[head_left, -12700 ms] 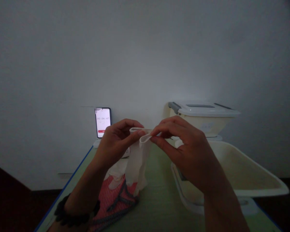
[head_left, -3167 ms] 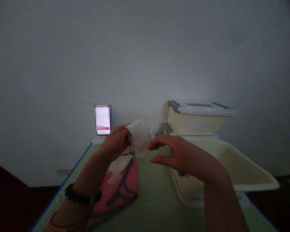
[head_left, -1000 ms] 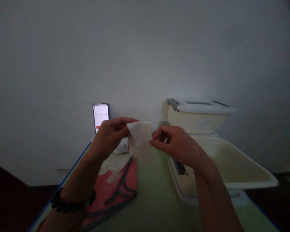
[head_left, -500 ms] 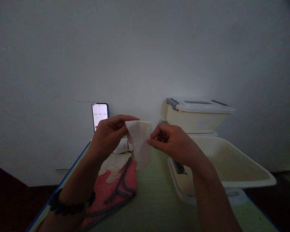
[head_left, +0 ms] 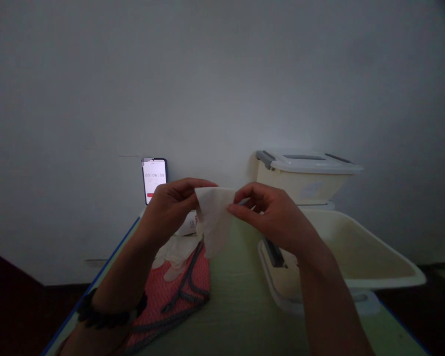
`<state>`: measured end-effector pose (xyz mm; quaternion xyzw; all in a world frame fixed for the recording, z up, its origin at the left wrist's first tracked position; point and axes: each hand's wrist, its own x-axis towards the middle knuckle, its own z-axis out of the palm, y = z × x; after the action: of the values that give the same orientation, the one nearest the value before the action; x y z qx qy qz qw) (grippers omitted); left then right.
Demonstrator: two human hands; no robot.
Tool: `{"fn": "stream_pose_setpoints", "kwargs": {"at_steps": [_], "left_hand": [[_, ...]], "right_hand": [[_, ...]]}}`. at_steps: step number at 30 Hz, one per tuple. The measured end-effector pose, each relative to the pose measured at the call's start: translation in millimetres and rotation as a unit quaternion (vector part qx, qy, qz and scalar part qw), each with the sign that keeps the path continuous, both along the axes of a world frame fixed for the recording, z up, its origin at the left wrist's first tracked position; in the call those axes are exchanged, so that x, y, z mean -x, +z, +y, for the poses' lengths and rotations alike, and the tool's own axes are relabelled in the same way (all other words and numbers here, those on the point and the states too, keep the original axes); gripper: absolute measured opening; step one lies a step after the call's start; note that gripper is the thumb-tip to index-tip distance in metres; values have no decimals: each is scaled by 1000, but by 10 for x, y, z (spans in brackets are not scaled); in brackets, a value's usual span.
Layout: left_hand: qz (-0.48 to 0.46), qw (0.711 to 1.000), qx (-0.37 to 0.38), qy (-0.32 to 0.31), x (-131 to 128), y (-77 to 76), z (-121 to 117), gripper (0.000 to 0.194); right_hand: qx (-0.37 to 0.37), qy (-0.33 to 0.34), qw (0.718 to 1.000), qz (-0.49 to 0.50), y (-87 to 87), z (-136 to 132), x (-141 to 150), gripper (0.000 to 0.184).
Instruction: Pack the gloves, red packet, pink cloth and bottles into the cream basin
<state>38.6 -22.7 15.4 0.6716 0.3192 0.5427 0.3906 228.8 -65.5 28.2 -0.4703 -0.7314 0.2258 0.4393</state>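
Observation:
A thin off-white piece, apparently a disposable glove (head_left: 215, 217), hangs in the air with its straight edge uppermost. My left hand (head_left: 174, 205) pinches its upper left corner, fingers behind and thumb at the near side. At the upper right edge, my right hand (head_left: 272, 212) holds it between thumb and index finger. Below my left hand, a similar white glove (head_left: 176, 252) with finger-like lobes lies on a pink knitted cloth (head_left: 159, 291) with dark grey cords. A white container (head_left: 187, 225) with red print is partly hidden behind the held glove.
A lit phone (head_left: 155, 175) showing a timer leans against the wall at the table's back left. To the right stand a lidded cream box (head_left: 296, 185) and an open cream bin (head_left: 371, 247). A grey-latched lid or box (head_left: 278, 282) lies beneath my right forearm on the green tabletop (head_left: 237, 306).
My right hand has moved slightly upward along the glove's right edge, near its top corner. The glove's hanging lower part has narrowed and shifted. My left hand keeps its pinch.

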Motion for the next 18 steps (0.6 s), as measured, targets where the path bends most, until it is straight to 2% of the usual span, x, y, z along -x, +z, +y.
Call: {"fn": "stream_pose_setpoints", "kwargs": {"at_steps": [10, 18], "left_hand": [[14, 1000, 21, 9, -36, 16, -29, 20], [-60, 991, 97, -74, -25, -19, 6, 15]], "right_hand": [[-22, -7, 998, 56, 18, -2, 15, 16], [-15, -15, 995, 102, 0, 4, 2, 16]]}}
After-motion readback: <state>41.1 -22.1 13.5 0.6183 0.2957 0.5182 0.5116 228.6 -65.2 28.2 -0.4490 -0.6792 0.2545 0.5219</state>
